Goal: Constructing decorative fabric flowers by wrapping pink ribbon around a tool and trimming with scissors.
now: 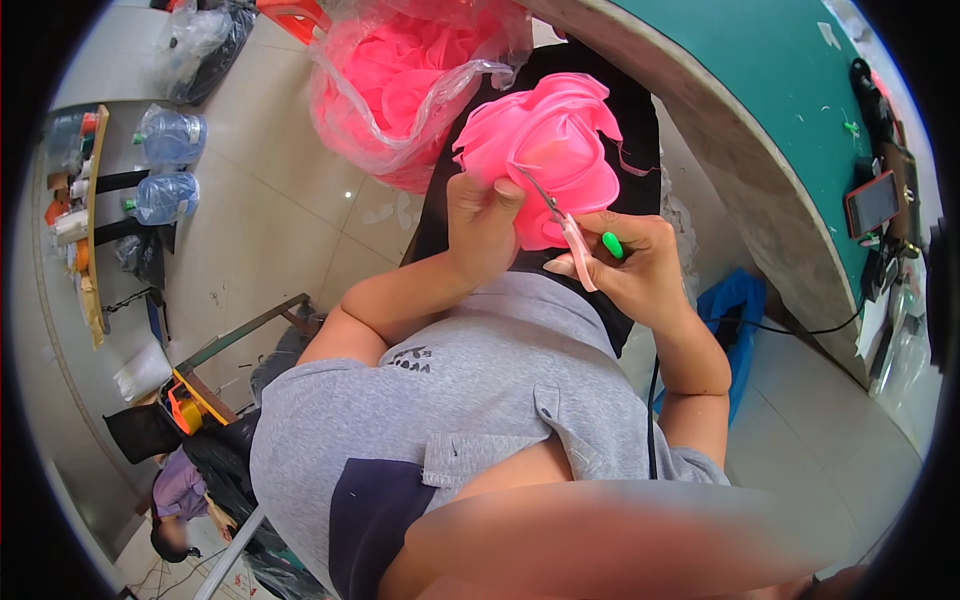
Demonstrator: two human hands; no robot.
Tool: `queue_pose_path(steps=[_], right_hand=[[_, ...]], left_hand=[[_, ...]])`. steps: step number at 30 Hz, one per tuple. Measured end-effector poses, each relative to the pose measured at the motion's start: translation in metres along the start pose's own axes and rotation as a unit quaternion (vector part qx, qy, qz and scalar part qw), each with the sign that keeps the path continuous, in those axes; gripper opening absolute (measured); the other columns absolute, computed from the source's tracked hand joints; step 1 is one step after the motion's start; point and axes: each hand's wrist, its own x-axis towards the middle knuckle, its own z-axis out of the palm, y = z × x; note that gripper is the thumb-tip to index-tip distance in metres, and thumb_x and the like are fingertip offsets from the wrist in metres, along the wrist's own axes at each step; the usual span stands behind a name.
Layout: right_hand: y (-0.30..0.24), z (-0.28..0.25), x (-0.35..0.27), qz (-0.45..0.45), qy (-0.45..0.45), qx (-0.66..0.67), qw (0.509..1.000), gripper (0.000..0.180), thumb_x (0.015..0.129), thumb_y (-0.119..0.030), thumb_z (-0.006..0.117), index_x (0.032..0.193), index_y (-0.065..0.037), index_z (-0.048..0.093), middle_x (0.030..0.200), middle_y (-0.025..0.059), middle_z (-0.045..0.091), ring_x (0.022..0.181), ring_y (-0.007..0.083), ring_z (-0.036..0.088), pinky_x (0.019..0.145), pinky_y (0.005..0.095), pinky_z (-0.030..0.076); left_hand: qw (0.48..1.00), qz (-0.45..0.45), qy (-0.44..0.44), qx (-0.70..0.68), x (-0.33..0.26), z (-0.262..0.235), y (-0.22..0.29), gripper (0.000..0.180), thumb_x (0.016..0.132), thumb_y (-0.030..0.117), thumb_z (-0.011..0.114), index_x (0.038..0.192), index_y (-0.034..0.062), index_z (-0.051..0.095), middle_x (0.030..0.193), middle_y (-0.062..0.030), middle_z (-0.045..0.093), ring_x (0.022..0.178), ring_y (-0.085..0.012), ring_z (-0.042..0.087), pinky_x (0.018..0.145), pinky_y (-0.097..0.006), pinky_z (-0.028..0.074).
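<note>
A bright pink piece of thin, ruffled fabric [565, 140] lies gathered over my lap. My left hand [482, 222] pinches its near left edge between thumb and fingers. In my right hand [640, 265] is a small pair of scissors [576, 250] with pale pink handles, gripped between thumb and fingers. Its metal blades point up and left and rest against the folds, close to my left thumb. A bright green piece [612, 245] sticks out between my right fingers; what it belongs to is hidden. Loose strands hang at the fabric's right edge.
A clear plastic bag [365, 125] full of similar pink fabric stands beyond my left hand. A green-topped table [740, 70] curves along the right, with a phone [873, 205] on it. A blue bag [735, 300] sits below. Shelving with bottles [168, 135] and another person [180, 490] are at left.
</note>
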Motion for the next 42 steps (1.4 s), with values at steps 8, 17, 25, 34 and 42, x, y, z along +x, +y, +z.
queue_pose_path(steps=[8, 17, 25, 34, 42], right_hand=[[-0.031, -0.036, -0.005, 0.003, 0.123, 0.024, 0.992, 0.028, 0.069, 0.01, 0.07, 0.096, 0.006, 0.064, 0.078, 0.0065, 0.062, 0.069, 0.0095, 0.061, 0.063, 0.0235, 0.052], [-0.011, -0.009, 0.038, -0.13, 0.165, -0.085, 0.974, 0.022, 0.078, 0.005, 0.065, 0.099, 0.003, 0.059, 0.082, 0.0007, 0.062, 0.063, 0.0024, 0.049, 0.057, 0.0157, 0.043], [-0.005, -0.01, 0.041, -0.208, 0.2, -0.241, 0.927, 0.03, 0.07, 0.002, 0.07, 0.098, -0.007, 0.062, 0.076, -0.0026, 0.064, 0.052, 0.003, 0.035, 0.046, 0.0187, 0.03], [0.002, -0.023, 0.044, -0.191, 0.206, -0.284, 0.917, 0.026, 0.076, 0.004, 0.064, 0.099, -0.005, 0.06, 0.077, 0.0065, 0.067, 0.067, 0.0073, 0.062, 0.059, 0.0216, 0.047], [-0.001, -0.025, 0.041, -0.178, 0.123, -0.216, 0.952, 0.025, 0.076, 0.007, 0.062, 0.1, 0.0, 0.058, 0.079, 0.006, 0.066, 0.074, 0.0104, 0.066, 0.068, 0.0214, 0.05]], left_hand=[[0.997, -0.008, 0.024, -0.073, 0.011, 0.011, 0.006, 0.036, 0.096, 0.028, 0.049, 0.115, -0.0012, 0.057, 0.118, -0.0104, 0.059, 0.11, -0.0201, 0.056, 0.098, -0.038, 0.042], [0.998, -0.051, -0.013, 0.036, 0.014, 0.009, 0.003, 0.037, 0.098, 0.028, 0.045, 0.114, -0.0028, 0.058, 0.109, -0.0086, 0.062, 0.101, -0.0147, 0.058, 0.091, -0.029, 0.043], [0.992, -0.122, 0.035, 0.02, 0.016, 0.021, 0.005, 0.035, 0.098, 0.028, 0.046, 0.103, -0.0005, 0.065, 0.081, 0.002, 0.06, 0.07, -0.0019, 0.047, 0.062, -0.02, 0.038], [0.986, -0.165, 0.029, -0.001, 0.018, 0.02, 0.004, 0.038, 0.098, 0.029, 0.045, 0.109, -0.0033, 0.062, 0.09, -0.0043, 0.064, 0.08, -0.0074, 0.057, 0.073, -0.022, 0.044], [0.977, -0.197, -0.001, -0.084, 0.02, 0.012, 0.004, 0.039, 0.098, 0.028, 0.045, 0.107, -0.0061, 0.061, 0.1, -0.0104, 0.065, 0.089, -0.0134, 0.061, 0.084, -0.027, 0.046]])
